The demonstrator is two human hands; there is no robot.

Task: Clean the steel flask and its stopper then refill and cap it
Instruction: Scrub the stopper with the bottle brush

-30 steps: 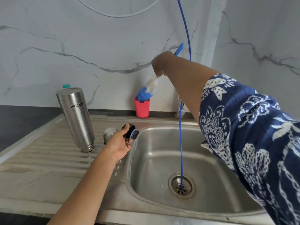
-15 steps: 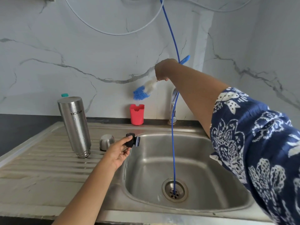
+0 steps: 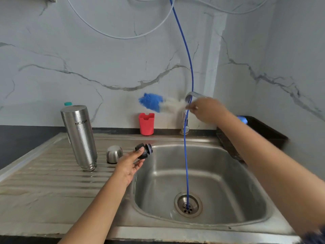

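The flask is standing upside down on the ribbed drainboard left of the sink, mouth down, water drops clinging to its steel side and its printed name reading inverted. A small teal cap is peeking out from behind its top. Just right of the flask, apart from it, a domed steel cup is sitting mouth down on the same ribs.

The stopper is being held at the basin's left rim, black with a blue ring facing the basin. The left hand is pinching it between thumb and fingertips, palm up, the remaining fingers curling loosely beneath.

The right hand is reaching out over the back of the basin, closed around the handle of a brush; motion blur is softening both, so the exact finger grip cannot be told. The brush is pointing left, its blue tip and white bristles hovering in the air above a red holder that is standing against the wall.

Behind the right hand, the tap is rising from the back ledge. A thin blue hose is hanging from above, passing the tap and ending in the drain. White tubing is looping across the marble wall.
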